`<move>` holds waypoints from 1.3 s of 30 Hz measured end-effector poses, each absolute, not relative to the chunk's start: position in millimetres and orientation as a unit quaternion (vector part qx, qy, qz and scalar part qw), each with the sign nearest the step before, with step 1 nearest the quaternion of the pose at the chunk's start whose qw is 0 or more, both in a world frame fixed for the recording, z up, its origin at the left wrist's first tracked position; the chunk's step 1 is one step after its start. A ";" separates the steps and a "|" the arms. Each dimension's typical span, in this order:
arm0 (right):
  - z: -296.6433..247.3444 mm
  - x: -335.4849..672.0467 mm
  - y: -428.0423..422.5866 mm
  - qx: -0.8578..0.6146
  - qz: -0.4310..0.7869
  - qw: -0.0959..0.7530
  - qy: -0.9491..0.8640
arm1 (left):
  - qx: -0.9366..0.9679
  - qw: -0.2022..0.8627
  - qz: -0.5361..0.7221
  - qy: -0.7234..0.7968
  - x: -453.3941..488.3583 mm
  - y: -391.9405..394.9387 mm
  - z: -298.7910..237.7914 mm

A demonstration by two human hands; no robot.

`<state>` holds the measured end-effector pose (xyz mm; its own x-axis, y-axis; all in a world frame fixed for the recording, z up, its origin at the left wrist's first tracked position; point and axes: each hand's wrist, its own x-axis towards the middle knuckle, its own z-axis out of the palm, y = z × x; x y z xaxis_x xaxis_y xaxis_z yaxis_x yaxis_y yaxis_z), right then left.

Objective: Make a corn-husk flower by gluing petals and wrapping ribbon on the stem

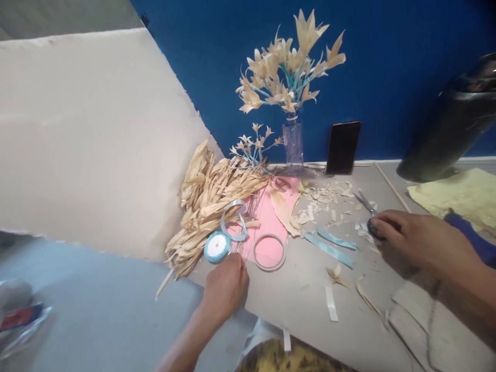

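Note:
My left hand [225, 287] is curled closed at the near edge of a pink sheet [267, 217], its fingertips pinching thin wires beside a light blue ribbon spool [217, 246]. A loop of ribbon [233, 219] rises from the spool. My right hand [416, 239] rests on the grey table [310, 294] with its fingers closed over the black handles of a pair of scissors [368, 206], whose blades point away from me. Two cut strips of blue ribbon [329, 245] lie between my hands.
A heap of dried corn husks [207, 199] lies left of the pink sheet. A clear tape ring [269, 251] sits on it. Husk flowers stand in a vase [293, 142] against the blue wall, beside a propped phone [343, 147]. A black cylinder [449, 129] stands at right. Husk scraps litter the table.

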<state>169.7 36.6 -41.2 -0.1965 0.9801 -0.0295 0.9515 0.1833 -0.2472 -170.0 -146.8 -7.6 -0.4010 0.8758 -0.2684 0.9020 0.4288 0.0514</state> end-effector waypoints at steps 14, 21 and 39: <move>-49.7 171.0 35.4 -0.600 0.085 0.090 -0.790 | 0.553 0.182 -0.009 0.813 -186.3 -159.8 -12.6; -51.0 172.8 38.4 -0.612 0.092 0.041 -0.784 | 0.583 0.208 0.107 0.778 -197.2 -188.2 3.9; -49.6 169.3 36.0 -0.591 0.101 0.032 -0.800 | 0.619 0.158 0.039 0.769 -210.0 -248.1 -1.4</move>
<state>169.3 36.0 -49.6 -0.2994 0.9518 -0.0672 0.9387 0.2812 -0.1995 -210.0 -248.1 -1.4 -0.1848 0.9633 -0.1945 0.9385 0.2317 0.2558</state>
